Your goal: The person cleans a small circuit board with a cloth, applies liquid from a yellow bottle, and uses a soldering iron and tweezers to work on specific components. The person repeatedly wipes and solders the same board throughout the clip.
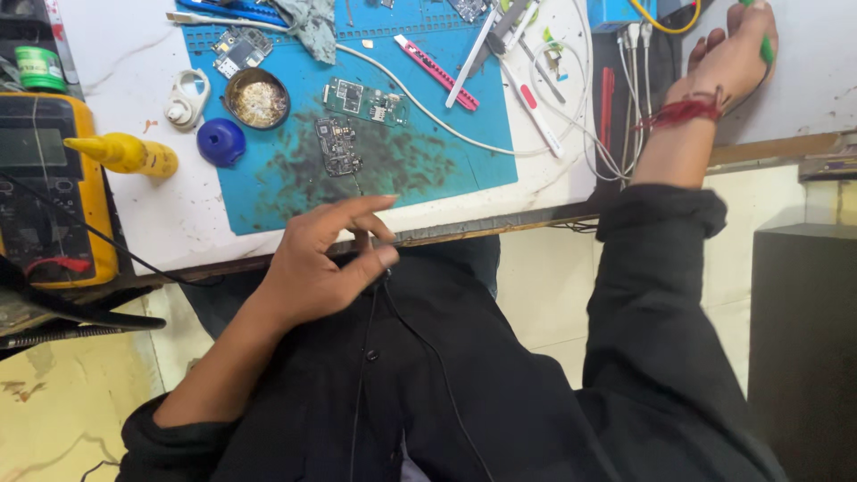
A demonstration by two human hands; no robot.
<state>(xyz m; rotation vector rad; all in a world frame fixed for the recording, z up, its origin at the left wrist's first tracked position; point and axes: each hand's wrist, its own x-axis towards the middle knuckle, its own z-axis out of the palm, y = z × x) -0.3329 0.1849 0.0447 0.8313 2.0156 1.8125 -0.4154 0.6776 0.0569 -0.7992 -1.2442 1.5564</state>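
My left hand [321,254] hovers at the table's front edge, fingers loosely spread, holding nothing; it is just below the blue work mat [428,152]. Two small circuit boards lie on the mat: a dark one [337,145] and a green one [364,100]. My right hand [732,58] reaches far right at the table's back, closed around a green-handled tool [766,46]. A red thread band is tied on that wrist.
A yellow multimeter [45,187] sits at the left beside a yellow squeeze bottle [125,153]. A blue cap [220,141], a tin of brass wool [256,97], a pink cutter [437,73], tweezers [471,55] and white cables [571,125] lie around the mat.
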